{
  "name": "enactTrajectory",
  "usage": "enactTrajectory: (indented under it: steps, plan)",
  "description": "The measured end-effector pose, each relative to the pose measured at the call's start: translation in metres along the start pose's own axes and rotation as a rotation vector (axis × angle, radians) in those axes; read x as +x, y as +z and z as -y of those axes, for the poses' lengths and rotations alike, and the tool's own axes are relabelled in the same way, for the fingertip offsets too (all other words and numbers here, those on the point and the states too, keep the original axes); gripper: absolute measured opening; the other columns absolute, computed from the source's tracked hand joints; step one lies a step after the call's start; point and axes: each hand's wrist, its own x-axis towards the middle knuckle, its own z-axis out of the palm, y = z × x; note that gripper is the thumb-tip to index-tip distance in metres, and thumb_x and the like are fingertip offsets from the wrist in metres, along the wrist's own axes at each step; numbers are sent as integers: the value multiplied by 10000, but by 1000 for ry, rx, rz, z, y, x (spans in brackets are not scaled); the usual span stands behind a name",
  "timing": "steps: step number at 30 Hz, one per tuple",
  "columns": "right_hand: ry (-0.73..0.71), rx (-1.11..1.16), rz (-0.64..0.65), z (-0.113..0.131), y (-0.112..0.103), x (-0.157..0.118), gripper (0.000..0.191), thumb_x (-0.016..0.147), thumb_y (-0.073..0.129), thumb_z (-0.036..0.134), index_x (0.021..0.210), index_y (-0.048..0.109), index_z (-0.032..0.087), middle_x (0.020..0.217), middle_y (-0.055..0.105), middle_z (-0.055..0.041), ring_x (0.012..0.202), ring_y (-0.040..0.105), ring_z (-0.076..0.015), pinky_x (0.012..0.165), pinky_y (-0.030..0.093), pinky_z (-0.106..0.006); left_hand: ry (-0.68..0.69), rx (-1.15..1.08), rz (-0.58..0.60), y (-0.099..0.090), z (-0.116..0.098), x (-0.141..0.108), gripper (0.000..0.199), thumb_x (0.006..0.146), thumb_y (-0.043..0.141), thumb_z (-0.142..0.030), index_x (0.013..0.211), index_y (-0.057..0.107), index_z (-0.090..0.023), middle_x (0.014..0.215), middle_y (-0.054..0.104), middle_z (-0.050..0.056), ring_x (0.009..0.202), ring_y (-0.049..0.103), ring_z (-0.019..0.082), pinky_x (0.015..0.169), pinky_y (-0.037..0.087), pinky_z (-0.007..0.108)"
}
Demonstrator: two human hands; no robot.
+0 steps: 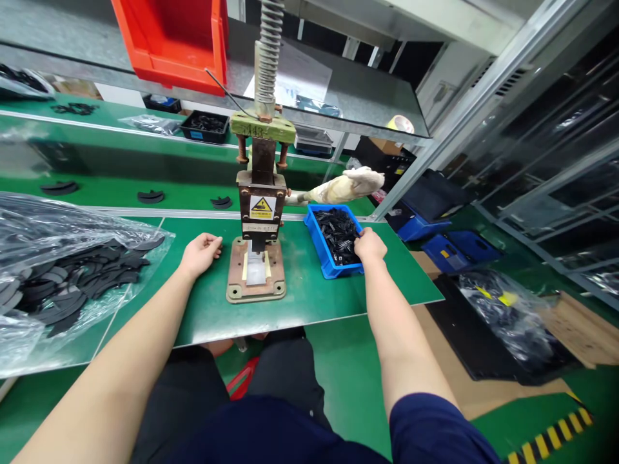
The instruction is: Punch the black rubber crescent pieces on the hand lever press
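My left hand (200,255) is just above the green bench, left of the hand press (262,200), with its fingers curled in. Anything inside those fingers is hidden. My right hand (371,246) is at the right wall of a blue bin (319,248) full of small black parts (337,233). Its fingers are closed at the rim, against the parts; I cannot make out what they grip. On the press base (235,283) sits a pale, clear-looking fixture (256,269) under the ram. The press lever, wrapped in whitish cloth (345,185), points right.
A clear plastic bag (72,225) of curved black pieces (91,274) lies at left. Several curved pieces (151,196) rest beyond the bench. A red bin (178,45) stands on the shelf above. A metal post (454,122) rises at right, near cartons and bagged parts (507,316).
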Motion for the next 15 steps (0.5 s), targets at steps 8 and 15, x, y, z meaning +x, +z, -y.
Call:
enactTrajectory:
  steps: [8, 15]
  plan:
    - [-283, 289, -170, 0, -20, -62, 273, 959, 606, 304, 1214, 624, 206, 1127, 732, -62, 1000, 677, -179, 1001, 584, -411, -22, -101, -31, -1, -9, -13, 430, 778, 843, -529, 902, 647, -167, 744, 712, 22, 588, 633, 123, 572, 525, 237]
    - [-727, 529, -160, 27, -13, -167, 348, 963, 633, 343, 1288, 564, 242, 1095, 740, -45, 820, 669, -145, 848, 608, -359, -31, -143, -72, -5, -28, -82, 422, 805, 831, -531, 942, 645, -177, 778, 696, 18, 619, 641, 130, 563, 516, 241]
